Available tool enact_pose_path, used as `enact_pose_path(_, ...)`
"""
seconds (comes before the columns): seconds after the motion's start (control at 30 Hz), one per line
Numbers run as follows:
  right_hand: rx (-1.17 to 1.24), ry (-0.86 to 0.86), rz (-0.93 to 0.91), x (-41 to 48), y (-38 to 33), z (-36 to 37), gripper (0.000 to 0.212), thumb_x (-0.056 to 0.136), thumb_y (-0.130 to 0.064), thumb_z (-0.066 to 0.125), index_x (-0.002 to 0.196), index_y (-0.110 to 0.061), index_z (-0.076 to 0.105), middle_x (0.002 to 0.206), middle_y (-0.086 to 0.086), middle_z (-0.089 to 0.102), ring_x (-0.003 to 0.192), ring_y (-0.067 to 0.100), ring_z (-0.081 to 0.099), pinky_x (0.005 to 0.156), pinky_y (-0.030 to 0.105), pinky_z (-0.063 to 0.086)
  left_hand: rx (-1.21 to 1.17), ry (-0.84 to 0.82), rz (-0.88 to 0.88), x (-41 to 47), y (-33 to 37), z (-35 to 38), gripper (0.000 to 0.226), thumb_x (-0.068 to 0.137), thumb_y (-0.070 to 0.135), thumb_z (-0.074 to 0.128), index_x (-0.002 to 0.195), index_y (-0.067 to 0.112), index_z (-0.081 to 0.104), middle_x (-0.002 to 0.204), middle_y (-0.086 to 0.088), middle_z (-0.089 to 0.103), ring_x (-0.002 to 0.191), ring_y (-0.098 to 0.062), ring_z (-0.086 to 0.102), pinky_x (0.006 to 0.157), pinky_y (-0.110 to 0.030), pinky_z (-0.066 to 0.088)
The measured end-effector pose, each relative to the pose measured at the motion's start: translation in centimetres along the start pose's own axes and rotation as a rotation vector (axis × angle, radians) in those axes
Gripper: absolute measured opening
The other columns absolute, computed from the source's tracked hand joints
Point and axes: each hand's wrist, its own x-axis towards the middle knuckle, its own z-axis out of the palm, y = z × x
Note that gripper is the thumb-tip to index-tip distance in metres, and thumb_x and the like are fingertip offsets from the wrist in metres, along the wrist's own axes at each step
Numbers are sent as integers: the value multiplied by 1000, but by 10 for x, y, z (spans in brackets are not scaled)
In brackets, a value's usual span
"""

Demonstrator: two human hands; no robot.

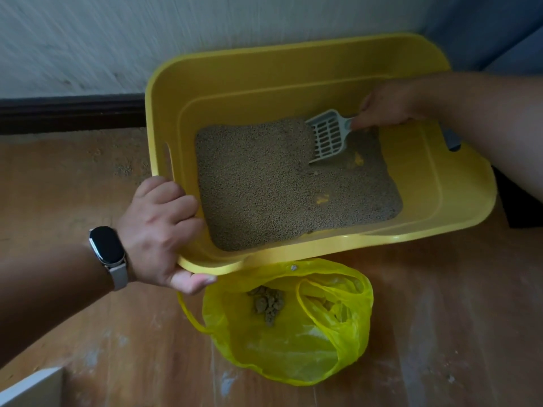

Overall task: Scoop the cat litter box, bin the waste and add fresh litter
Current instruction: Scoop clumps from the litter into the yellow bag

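A yellow litter box stands on the wooden floor against the wall, holding grey-brown litter heaped toward its left side. My left hand grips the box's near left rim, fingers curled inside and thumb under the edge. My right hand holds the handle of a white slotted scoop, whose blade digs into the litter at the back of the box. A yellow plastic bag lies open on the floor in front of the box, with clumps of waste inside.
Loose litter grains are scattered on the floor left of the box. A dark skirting board runs along the wall. A white edge shows at the bottom left corner. A dark object sits right of the box.
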Motion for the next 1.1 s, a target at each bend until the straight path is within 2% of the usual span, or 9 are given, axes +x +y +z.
enact_pose_path(0.1, 12, -14, -34, 6, -8, -9, 45, 88, -57, 58, 92, -14, 67, 89, 13, 59, 76, 27, 50, 67, 34, 39, 5, -1, 0, -1, 0, 0, 75, 76, 79, 39, 55, 8, 56, 60, -9, 46, 58, -26, 45, 70, -40, 36)
enact_pose_path(0.43, 115, -55, -124, 37, -41, 4, 39, 85, -55, 64, 86, -15, 68, 73, 4, 51, 65, 20, 45, 59, 29, 35, -10, 38, 9, 2, 1, 1, 71, 76, 77, 41, 56, 9, 53, 61, -9, 44, 58, -26, 43, 68, -40, 36)
enact_pose_path(0.6, 78, -92, -182, 46, -64, 15, 35, 87, -55, 61, 87, -21, 69, 85, 5, 59, 76, 21, 51, 69, 34, 38, -22, 49, 11, 2, 1, 1, 70, 75, 76, 42, 57, 10, 53, 61, -8, 44, 59, -25, 42, 67, -40, 38)
enact_pose_path(0.7, -29, -79, -223, 47, -79, 12, 33, 87, -58, 58, 83, -26, 66, 88, 2, 62, 79, 19, 55, 76, 36, 43, -26, 61, 8, 2, 2, 1, 70, 74, 77, 43, 57, 9, 53, 61, -7, 43, 60, -25, 40, 67, -40, 38)
enact_pose_path(0.8, -174, -42, -273, 46, -95, 4, 37, 89, -58, 54, 94, -24, 66, 97, 1, 63, 89, 20, 57, 84, 40, 47, -35, 82, 3, 3, 2, 2, 69, 75, 77, 42, 57, 11, 51, 61, -7, 41, 61, -23, 36, 67, -38, 34)
enact_pose_path(0.93, -317, -12, -347, 43, -115, 2, 44, 92, -55, 53, 105, -16, 66, 95, 2, 63, 86, 22, 58, 79, 39, 49, -33, 90, 7, 3, 2, 2, 69, 74, 77, 44, 57, 11, 51, 61, -7, 41, 59, -24, 40, 67, -38, 34)
enact_pose_path(1.1, -463, -23, -486, 39, -144, 2, 36, 94, -54, 50, 94, -22, 65, 87, -1, 62, 79, 18, 58, 70, 35, 47, -39, 96, 7, 4, 1, 2, 67, 74, 76, 45, 57, 11, 49, 61, -6, 41, 58, -25, 43, 68, -37, 33)
